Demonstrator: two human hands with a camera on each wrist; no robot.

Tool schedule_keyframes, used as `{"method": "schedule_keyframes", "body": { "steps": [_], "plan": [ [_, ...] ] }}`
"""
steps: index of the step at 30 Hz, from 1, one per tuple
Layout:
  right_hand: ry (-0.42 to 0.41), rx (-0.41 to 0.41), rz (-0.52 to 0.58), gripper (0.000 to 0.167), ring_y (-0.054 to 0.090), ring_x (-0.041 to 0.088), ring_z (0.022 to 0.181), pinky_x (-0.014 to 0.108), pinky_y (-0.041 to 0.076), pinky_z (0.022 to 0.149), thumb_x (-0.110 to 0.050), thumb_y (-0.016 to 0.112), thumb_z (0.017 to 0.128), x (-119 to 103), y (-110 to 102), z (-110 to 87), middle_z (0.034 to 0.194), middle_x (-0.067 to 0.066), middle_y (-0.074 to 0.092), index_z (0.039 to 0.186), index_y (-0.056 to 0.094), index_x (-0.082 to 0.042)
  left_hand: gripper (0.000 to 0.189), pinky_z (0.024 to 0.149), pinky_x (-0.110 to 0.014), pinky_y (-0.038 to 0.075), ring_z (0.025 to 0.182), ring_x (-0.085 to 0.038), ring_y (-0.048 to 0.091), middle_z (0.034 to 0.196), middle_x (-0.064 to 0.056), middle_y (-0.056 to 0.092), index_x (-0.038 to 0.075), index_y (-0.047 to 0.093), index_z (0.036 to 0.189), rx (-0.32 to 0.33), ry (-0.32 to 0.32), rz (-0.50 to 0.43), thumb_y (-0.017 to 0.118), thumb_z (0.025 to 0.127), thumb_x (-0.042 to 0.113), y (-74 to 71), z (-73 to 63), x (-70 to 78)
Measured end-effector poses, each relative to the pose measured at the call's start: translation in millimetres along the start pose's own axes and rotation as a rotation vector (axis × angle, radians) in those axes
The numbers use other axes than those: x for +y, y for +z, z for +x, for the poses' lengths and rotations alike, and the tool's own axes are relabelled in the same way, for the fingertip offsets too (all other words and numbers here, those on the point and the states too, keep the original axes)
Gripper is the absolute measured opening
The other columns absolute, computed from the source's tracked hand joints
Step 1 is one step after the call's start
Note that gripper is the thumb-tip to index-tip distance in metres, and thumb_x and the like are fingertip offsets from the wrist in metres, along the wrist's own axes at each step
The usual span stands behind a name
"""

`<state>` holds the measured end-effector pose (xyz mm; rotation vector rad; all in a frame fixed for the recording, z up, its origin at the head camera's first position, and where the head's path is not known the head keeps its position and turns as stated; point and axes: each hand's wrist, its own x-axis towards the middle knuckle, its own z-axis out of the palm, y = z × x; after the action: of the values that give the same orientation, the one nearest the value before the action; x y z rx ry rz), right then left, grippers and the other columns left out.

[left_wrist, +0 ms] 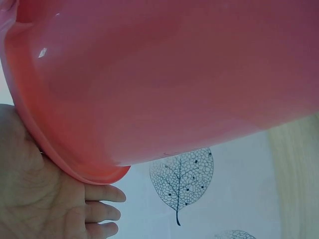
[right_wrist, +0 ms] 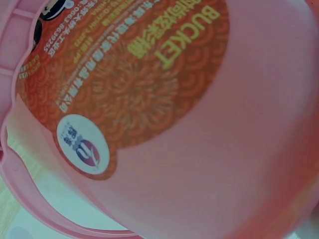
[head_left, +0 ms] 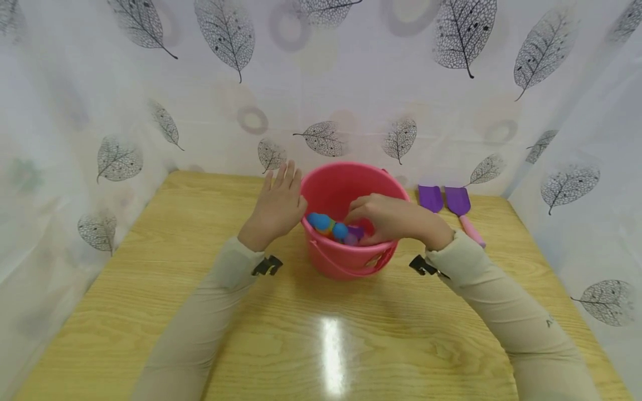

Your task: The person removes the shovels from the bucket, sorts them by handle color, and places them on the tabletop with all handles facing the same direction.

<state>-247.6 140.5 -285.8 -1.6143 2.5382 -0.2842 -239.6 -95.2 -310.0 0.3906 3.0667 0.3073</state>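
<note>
A pink bucket (head_left: pixel 333 262) stands on the table, its handle hanging down at the front. Inside it lie blue balls (head_left: pixel 321 221), a light purple ball (head_left: pixel 350 239) and a darker purple piece, with a bit of yellow and orange among them. My left hand (head_left: pixel 279 207) rests against the bucket's left rim, fingers straight and palm toward it; the left wrist view shows this palm (left_wrist: pixel 45 199) at the rim. My right hand (head_left: pixel 388 218) reaches over the right rim into the bucket, fingers bent downward beside the purple things. Its fingertips are partly hidden, so I cannot tell whether it holds anything.
Two toy shovels with purple blades (head_left: pixel 457 200) lie behind the right forearm, one showing a pink handle (head_left: pixel 472 231). A leaf-patterned curtain (head_left: pixel 321 83) encloses the back and sides of the wooden table (head_left: pixel 271 334). The bucket's side carries an orange label (right_wrist: pixel 134 89).
</note>
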Motion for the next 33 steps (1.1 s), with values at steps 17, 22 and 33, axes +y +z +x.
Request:
{"method": "schedule_keyframes", "body": {
  "steps": [17, 22, 33],
  "plan": [
    [-0.084, 0.119, -0.033, 0.009, 0.056, 0.012, 0.074, 0.025, 0.048, 0.072, -0.019, 0.068, 0.079, -1.5, 7.3, 11.8, 0.078, -0.003, 0.062, 0.084, 0.067, -0.011, 0.061, 0.120, -0.048, -0.002, 0.148, -0.030, -0.005, 0.159, -0.014, 0.000, 0.002, 0.010, 0.150, 0.007, 0.000, -0.009, 0.027, 0.098, 0.029, 1.3, -0.2, 0.6],
    [-0.069, 0.141, -0.064, 0.009, 0.056, 0.012, 0.074, 0.026, 0.048, 0.072, -0.015, 0.068, 0.075, -1.2, 8.8, 13.6, 0.079, -0.002, 0.062, 0.083, 0.067, -0.010, 0.061, 0.120, -0.048, -0.002, 0.148, -0.030, -0.005, 0.159, -0.014, 0.000, 0.001, 0.011, 0.150, 0.010, 0.000, -0.012, 0.028, 0.098, 0.029, 1.4, -0.8, 0.3],
    [-0.039, 0.197, -0.024, 0.024, 0.059, 0.014, 0.086, 0.030, 0.052, 0.079, -0.015, 0.067, 0.071, 4.2, 0.8, 1.6, 0.090, 0.001, 0.065, 0.094, 0.068, -0.009, 0.061, 0.120, -0.048, -0.002, 0.148, -0.029, -0.006, 0.159, -0.014, 0.000, 0.002, 0.010, 0.150, 0.007, -0.001, -0.009, 0.027, 0.098, 0.029, 3.2, 1.2, -0.8]
  ]
}}
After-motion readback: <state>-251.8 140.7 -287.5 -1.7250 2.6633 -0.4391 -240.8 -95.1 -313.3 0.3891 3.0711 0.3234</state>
